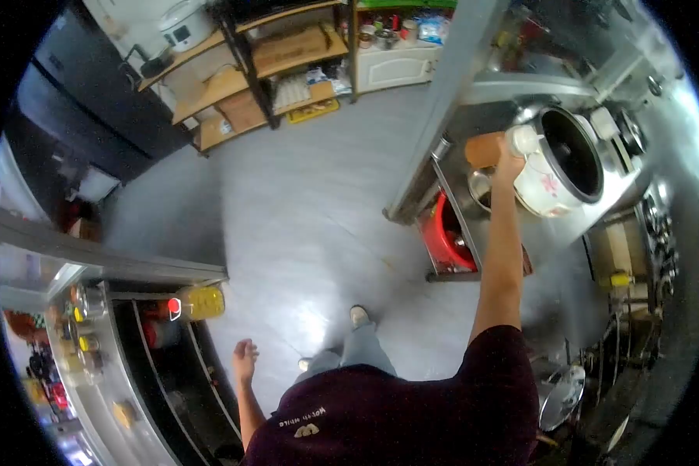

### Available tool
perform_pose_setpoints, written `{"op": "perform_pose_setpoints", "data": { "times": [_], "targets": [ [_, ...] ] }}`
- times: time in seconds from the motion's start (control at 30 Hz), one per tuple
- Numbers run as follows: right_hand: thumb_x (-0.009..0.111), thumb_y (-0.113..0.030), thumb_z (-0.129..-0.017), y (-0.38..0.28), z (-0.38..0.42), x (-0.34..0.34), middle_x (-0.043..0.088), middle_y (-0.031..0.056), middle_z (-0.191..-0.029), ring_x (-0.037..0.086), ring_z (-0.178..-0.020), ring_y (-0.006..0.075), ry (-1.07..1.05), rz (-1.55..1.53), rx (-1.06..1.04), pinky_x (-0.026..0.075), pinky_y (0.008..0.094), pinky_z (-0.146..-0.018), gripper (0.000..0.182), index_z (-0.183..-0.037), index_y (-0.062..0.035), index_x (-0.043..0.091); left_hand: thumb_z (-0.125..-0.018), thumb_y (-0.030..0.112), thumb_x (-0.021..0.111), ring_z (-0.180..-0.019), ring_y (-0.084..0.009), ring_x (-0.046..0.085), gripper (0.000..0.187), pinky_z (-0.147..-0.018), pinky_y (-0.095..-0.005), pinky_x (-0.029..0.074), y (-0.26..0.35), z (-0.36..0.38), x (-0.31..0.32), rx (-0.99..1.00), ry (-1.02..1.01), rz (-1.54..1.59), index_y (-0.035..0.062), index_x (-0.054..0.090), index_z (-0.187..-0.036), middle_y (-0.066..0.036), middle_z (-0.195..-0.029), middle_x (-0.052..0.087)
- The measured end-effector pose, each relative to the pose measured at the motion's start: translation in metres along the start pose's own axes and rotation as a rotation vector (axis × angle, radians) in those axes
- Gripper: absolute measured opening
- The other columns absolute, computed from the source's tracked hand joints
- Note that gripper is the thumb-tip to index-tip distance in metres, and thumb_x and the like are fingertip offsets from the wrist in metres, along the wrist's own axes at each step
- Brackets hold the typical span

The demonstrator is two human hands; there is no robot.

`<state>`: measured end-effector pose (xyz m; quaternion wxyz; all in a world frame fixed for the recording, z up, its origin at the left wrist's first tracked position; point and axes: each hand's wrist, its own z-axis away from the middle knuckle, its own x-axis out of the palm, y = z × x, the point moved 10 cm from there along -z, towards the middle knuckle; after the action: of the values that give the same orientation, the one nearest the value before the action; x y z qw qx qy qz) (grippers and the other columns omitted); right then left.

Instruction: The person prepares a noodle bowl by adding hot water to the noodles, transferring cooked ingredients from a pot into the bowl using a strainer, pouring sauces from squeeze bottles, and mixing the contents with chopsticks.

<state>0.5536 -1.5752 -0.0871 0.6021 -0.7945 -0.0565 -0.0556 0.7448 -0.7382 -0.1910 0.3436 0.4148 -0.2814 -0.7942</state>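
My right hand (509, 165) reaches out to the counter at the upper right, closed around a jar with an orange-brown body (484, 150) and a white lid. The jar is tilted, its lid toward a white rice cooker with a pink flower print (537, 191). The cooker has no lid on, and its dark inner pot (571, 155) shows. A metal bowl (481, 186) sits just below the jar. Low on the left, my left hand (245, 359) hangs over the floor with fingers loosely apart, holding nothing, near a bottle of yellow oil (203, 304).
A red bucket (441, 233) stands on the shelf under the counter. A metal post (435, 116) rises at the counter's left end. Wooden shelves (299, 53) line the back wall. Grey floor (303, 186) spreads between. Small jars (89, 342) stand on the left counter.
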Motion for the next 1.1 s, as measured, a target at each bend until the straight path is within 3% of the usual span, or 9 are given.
{"op": "perform_pose_setpoints", "data": {
  "times": [0.13, 0.23, 0.3, 0.43, 0.47, 0.6, 0.73, 0.93, 1.1],
  "targets": [
    [0.071, -0.011, -0.065, 0.048, -0.047, -0.002, 0.061, 0.0080, -0.098, 0.056, -0.088, 0.0204, 0.016, 0.175, -0.085, 0.042, 0.0320, -0.080, 0.041, -0.101, 0.0028, 0.059, -0.086, 0.021, 0.051, -0.054, -0.0136, 0.055, 0.019, -0.040, -0.0237, 0.040, -0.112, 0.066, -0.051, -0.254, 0.184, 0.154, 0.0059, 0.050, -0.097, -0.008, -0.073, 0.057],
    [0.069, -0.012, -0.066, 0.067, -0.049, 0.033, 0.060, 0.0089, -0.097, 0.055, -0.088, 0.0218, -0.155, 0.161, -0.100, 0.042, 0.0328, -0.080, 0.040, -0.101, 0.0027, 0.058, -0.083, 0.022, 0.053, -0.061, -0.0324, 0.060, 0.027, -0.043, -0.0421, 0.046, -0.252, 0.204, -0.051, -0.841, 0.303, 0.582, 0.0046, 0.050, -0.103, -0.017, -0.079, 0.060],
    [0.066, -0.012, -0.068, 0.078, -0.060, 0.048, 0.059, 0.0094, -0.096, 0.055, -0.087, 0.0223, -0.239, 0.209, -0.130, 0.042, 0.0331, -0.079, 0.037, -0.101, 0.0026, 0.056, -0.080, 0.026, 0.054, -0.067, -0.0326, 0.060, 0.029, -0.048, -0.0436, 0.047, -0.321, 0.262, -0.023, -0.871, 0.322, 0.571, 0.0027, 0.053, -0.098, -0.018, -0.081, 0.060],
    [0.061, -0.013, -0.072, 0.074, -0.072, 0.045, 0.057, 0.0104, -0.096, 0.054, -0.086, 0.0233, -0.257, 0.370, -0.248, 0.043, 0.0338, -0.078, 0.033, -0.100, 0.0024, 0.054, -0.078, 0.030, 0.053, -0.055, -0.0188, 0.058, 0.024, -0.054, -0.0332, 0.048, -0.319, 0.280, 0.007, -0.539, 0.220, -0.537, 0.0071, 0.058, -0.082, -0.007, -0.070, 0.061],
    [0.060, -0.013, -0.072, 0.078, -0.071, 0.042, 0.057, 0.0106, -0.096, 0.054, -0.086, 0.0236, -0.234, 0.418, -0.284, 0.043, 0.0339, -0.077, 0.032, -0.100, 0.0024, 0.053, -0.079, 0.029, 0.050, -0.057, -0.0202, 0.059, 0.026, -0.056, -0.0338, 0.049, -0.224, 0.309, 0.020, -0.848, 0.458, -0.006, 0.0039, 0.058, -0.083, -0.011, -0.074, 0.062],
    [0.055, -0.013, -0.076, 0.032, -0.019, 0.009, 0.055, 0.0116, -0.095, 0.053, -0.085, 0.0247, -0.030, 0.563, -0.442, 0.043, 0.0346, -0.076, 0.028, -0.100, 0.0022, 0.051, -0.079, 0.024, 0.048, -0.069, -0.0236, 0.063, 0.031, -0.062, -0.0337, 0.051, -0.233, 0.276, 0.030, -0.828, 0.460, 0.024, -0.0011, 0.059, -0.094, -0.015, -0.082, 0.063],
    [0.050, -0.013, -0.080, 0.021, 0.087, 0.026, 0.053, 0.0126, -0.094, 0.052, -0.084, 0.0257, -0.154, 0.564, -0.402, 0.044, 0.0353, -0.074, 0.025, -0.099, 0.0021, 0.048, -0.078, 0.022, 0.046, -0.068, -0.0230, 0.063, 0.031, -0.063, -0.0344, 0.050, -0.232, 0.300, 0.051, -0.876, 0.543, 0.223, -0.0022, 0.060, -0.093, -0.015, -0.079, 0.064],
    [0.046, 0.002, -0.079, 0.009, 0.427, 0.180, 0.048, 0.0132, -0.109, 0.049, -0.098, 0.0233, -1.266, 0.226, -0.058, 0.040, 0.0355, -0.084, 0.039, -0.117, -0.0019, 0.039, -0.077, 0.023, 0.047, -0.065, -0.0222, 0.063, 0.033, -0.060, -0.0331, 0.050, -0.271, 0.317, 0.050, -0.814, 0.664, 0.318, -0.0032, 0.059, -0.093, -0.014, -0.079, 0.064],
    [0.053, -0.002, -0.080, -0.141, 0.704, 0.236, 0.049, 0.0086, -0.103, 0.049, -0.094, 0.0166, -1.721, -0.063, 0.025, 0.043, 0.0291, -0.079, 0.041, -0.119, -0.0044, 0.040, -0.079, 0.023, 0.048, -0.063, -0.0183, 0.063, 0.030, -0.052, -0.0321, 0.050, -0.360, 0.354, 0.023, -0.825, 0.765, 0.571, -0.0020, 0.060, -0.090, -0.012, -0.075, 0.063]
  ]
}}
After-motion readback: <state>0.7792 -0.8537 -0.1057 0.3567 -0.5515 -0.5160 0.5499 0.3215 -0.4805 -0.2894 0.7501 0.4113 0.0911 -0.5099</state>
